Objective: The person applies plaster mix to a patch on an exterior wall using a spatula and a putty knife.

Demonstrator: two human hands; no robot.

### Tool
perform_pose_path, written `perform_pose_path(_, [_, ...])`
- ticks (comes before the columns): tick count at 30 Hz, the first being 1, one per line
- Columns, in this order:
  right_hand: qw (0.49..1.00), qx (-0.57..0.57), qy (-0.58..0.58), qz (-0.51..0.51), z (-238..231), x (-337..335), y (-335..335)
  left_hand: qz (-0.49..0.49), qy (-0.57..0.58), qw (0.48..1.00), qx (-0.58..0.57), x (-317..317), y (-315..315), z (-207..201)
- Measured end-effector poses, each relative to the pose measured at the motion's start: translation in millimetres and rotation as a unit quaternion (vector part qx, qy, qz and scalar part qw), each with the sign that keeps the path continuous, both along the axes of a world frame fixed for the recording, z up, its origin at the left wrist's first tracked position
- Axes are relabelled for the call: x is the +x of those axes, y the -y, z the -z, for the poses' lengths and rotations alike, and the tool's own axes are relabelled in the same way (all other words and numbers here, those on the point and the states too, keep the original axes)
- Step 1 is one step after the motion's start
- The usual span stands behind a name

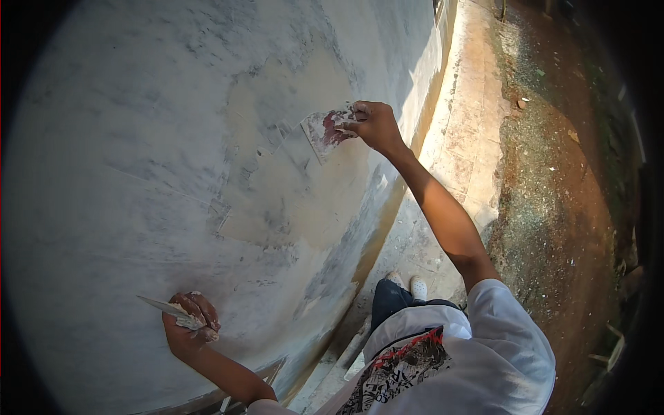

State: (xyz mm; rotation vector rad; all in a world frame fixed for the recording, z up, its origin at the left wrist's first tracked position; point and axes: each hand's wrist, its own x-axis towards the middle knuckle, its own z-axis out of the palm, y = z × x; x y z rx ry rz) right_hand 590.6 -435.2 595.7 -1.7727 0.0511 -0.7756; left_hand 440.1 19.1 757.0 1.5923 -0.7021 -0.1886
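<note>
My right hand (377, 128) grips a broad putty knife (319, 135) smeared with white putty and reddish-brown stains. Its straight edge lies at the wall (138, 159), over a cream-coloured damp-looking patch of putty (297, 207). Lower down on the left, my left hand (188, 332) is closed round a second putty knife. That one's pale thin blade (156, 302) points left, and a lump of white putty (188, 319) sits by my fingers. White smears cover the fingers of both hands. The handles are mostly hidden in my grip.
Along the wall's foot runs a concrete ledge (463, 131), partly sunlit, where my feet in light shoes (418, 287) stand. Beyond its broken edge lies reddish-brown ground (553, 228) with gravel and scattered bits. Narrow bar-like pieces (273, 373) show near my left forearm.
</note>
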Motion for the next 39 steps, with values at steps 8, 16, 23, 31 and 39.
perform_pose_path(8, [0.978, 0.14, 0.022, -0.151, -39.7, -43.3, 36.5, -0.006, -0.024, 1.0, 0.008, 4.3, 11.5, -5.3])
perform_pose_path(16, [0.975, -0.105, 0.116, -0.159, -85.3, -50.5, -113.1, -0.073, -0.065, 0.995, -0.002, -9.8, -7.1, -7.8])
perform_pose_path(23, [0.999, 0.019, 0.036, -0.035, -54.6, 46.7, 97.3, 0.002, -0.042, 0.999, 0.012, 0.5, 13.4, -10.9])
perform_pose_path(31, [0.995, 0.06, 0.068, -0.048, -53.2, 28.9, 157.8, -0.032, -0.074, 0.996, -0.039, -2.2, 9.0, -5.5])
perform_pose_path(39, [0.95, -0.137, 0.082, -0.269, -103.5, -69.3, -125.9, -0.055, -0.062, 0.996, -0.023, -7.4, 9.5, -8.3])
